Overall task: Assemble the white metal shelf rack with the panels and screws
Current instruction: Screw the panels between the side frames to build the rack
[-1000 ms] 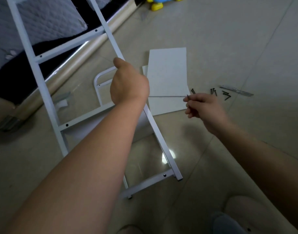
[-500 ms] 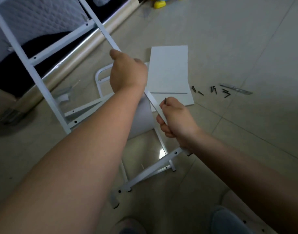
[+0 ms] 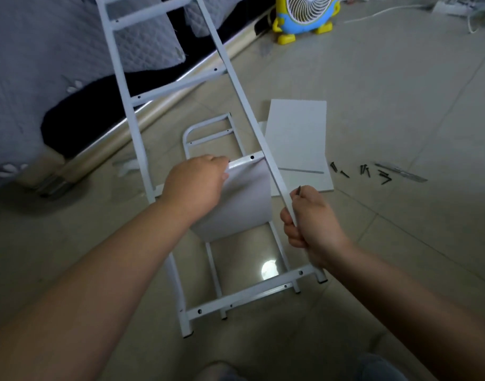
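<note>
Head view, right hand (image 3: 312, 224) clasping white tubular frame (image 3: 236, 86), perhaps screw (image 3: 298, 189)

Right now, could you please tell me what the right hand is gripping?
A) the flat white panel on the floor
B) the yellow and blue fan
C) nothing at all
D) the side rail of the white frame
D: the right hand has its fingers curled round the side rail of the white frame, with a dark screw poking up from it, while the left hand holds the cross bar.
</note>
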Tool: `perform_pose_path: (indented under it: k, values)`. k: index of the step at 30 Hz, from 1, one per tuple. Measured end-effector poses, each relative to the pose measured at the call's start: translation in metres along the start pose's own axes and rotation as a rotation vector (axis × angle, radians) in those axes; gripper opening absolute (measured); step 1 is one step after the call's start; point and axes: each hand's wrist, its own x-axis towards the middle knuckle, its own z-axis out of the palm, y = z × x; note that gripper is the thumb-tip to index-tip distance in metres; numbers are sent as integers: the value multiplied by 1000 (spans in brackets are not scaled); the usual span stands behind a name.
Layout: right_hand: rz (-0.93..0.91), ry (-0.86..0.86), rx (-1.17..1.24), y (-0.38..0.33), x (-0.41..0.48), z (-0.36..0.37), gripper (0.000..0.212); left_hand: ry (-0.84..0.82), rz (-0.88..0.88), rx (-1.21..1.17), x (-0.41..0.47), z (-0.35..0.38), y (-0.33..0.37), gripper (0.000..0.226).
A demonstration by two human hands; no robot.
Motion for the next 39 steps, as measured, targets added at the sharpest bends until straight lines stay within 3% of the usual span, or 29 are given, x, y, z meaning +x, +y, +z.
perform_pose_path:
  k: [8, 16, 19, 23, 26, 29, 33, 39]
  values:
    - [-22, 37, 27, -2, -9, 5, 26, 67, 144, -256, 10, 4, -20, 21]
    - [-66, 53, -167, -11, -9, 1, 24, 51, 105, 66, 8, 11, -9, 29]
    - [-195, 62, -366, -21, -6, -2, 24, 82, 95, 124, 6, 14, -8, 26]
    - [-492, 114, -833, -27, -2, -1, 13, 82, 59, 146, 5, 16, -7, 27]
    - [-546, 143, -1081, -19, 3, -1, 11, 210, 118, 104, 2, 24, -10, 26]
    - [-472, 139, -1012, -25, 12, 3, 10, 326, 174, 84, 1, 26, -11, 35]
    - [-399, 129, -815, -47, 28, 20, 9, 274, 91, -56, 0, 24, -9, 11]
    - [-447, 165, -931, -53, 33, 27, 17, 297, 93, -127, 7, 27, -10, 19]
